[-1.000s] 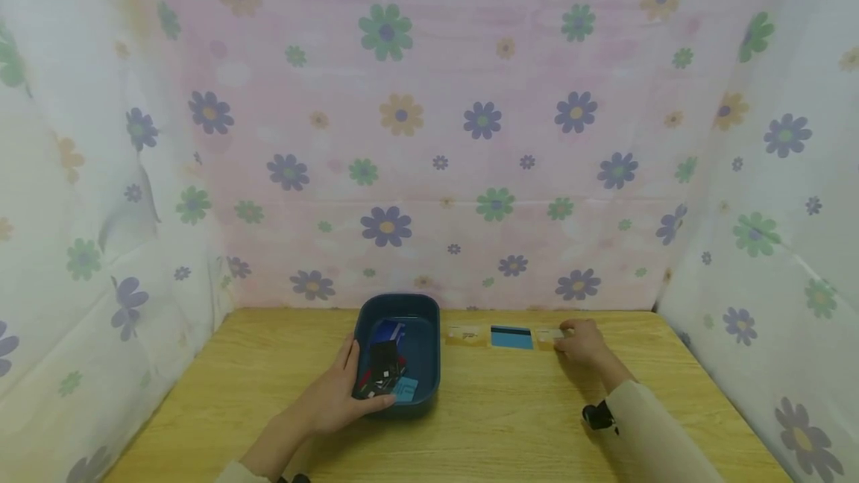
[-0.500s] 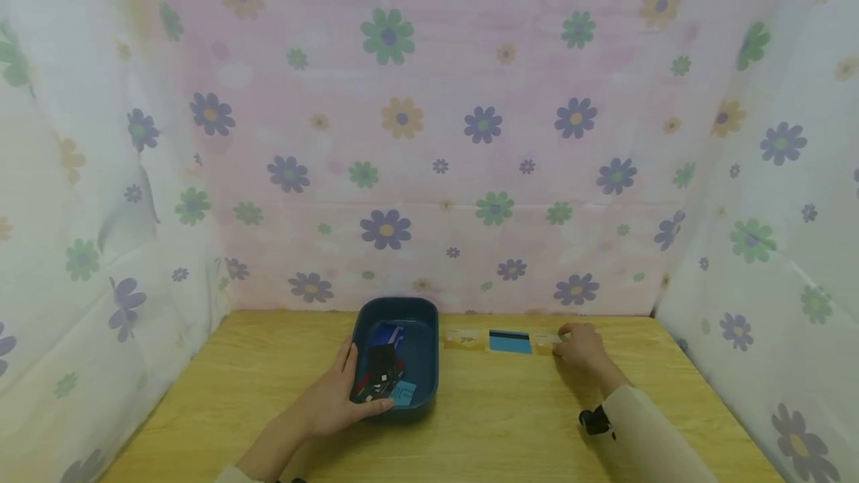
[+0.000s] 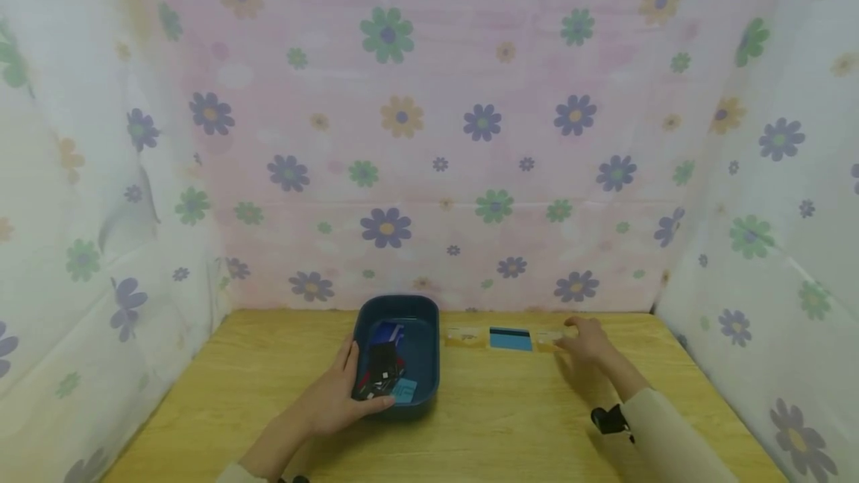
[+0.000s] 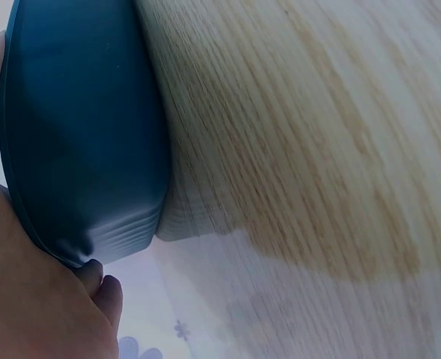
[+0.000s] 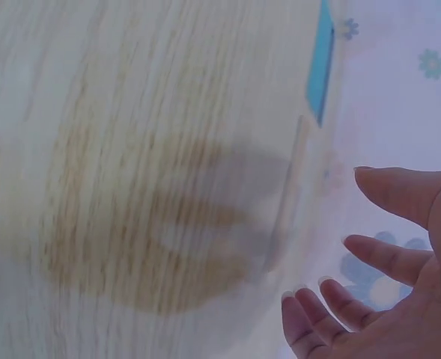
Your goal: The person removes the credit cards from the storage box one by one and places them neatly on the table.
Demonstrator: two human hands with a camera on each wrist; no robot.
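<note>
My left hand (image 3: pixel 332 397) holds a dark blue plastic bin (image 3: pixel 429 364) by its left side, thumb over the near rim. In the left wrist view the bin's wall (image 4: pixel 85 127) stands on the wood with fingertips curled at its end. Inside lie a blue card (image 3: pixel 388 333), a black card (image 3: pixel 384 360), a light blue card (image 3: pixel 405 390) and other overlapped cards. Right of the bin a pale gold card (image 3: pixel 466 337), a blue card with a black stripe (image 3: pixel 511 339) and another pale gold card (image 3: pixel 548 340) lie in a row. My right hand (image 3: pixel 590 341), fingers spread, hovers beside the last.
The wooden table (image 3: pixel 496 423) ends at a back edge just behind the row of cards. A flowered cloth (image 3: pixel 429 170) hangs behind and on both sides. A dark wrist camera (image 3: pixel 609 420) sits at the right sleeve (image 3: pixel 671 431).
My right hand has let go of the rightmost gold card and drawn slightly right, its fingers spreading. My left hand and the bin have stayed in place.
</note>
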